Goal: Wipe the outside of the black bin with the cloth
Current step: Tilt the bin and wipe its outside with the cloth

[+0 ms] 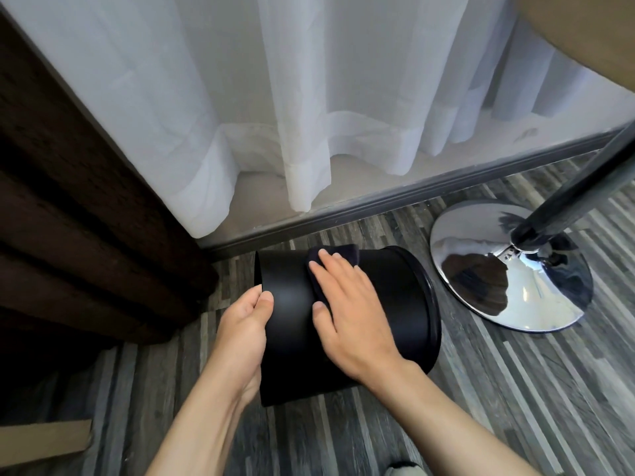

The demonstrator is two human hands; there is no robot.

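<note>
Head view: round black plastic bin [388, 304] lies on its side on the grey striped plank floor [515, 389], rim toward 3 o'clock. Left hand [242, 333] cups its base end at 9 o'clock, fingers curled on the edge. Right hand [347, 304], flat and spread, presses a dark cloth [330, 257] onto its upper wall.

No legible text, labels, brand marks, numbers or signs anywhere in view. Black bin [343, 324]: plain matte side, no print or sticker showing. Dark cloth [330, 261]: no tag or lettering. Chrome pedestal base [508, 266]: reflections only, no marking. White curtain [275, 97] and striped floor [515, 389]: unmarked.
</note>
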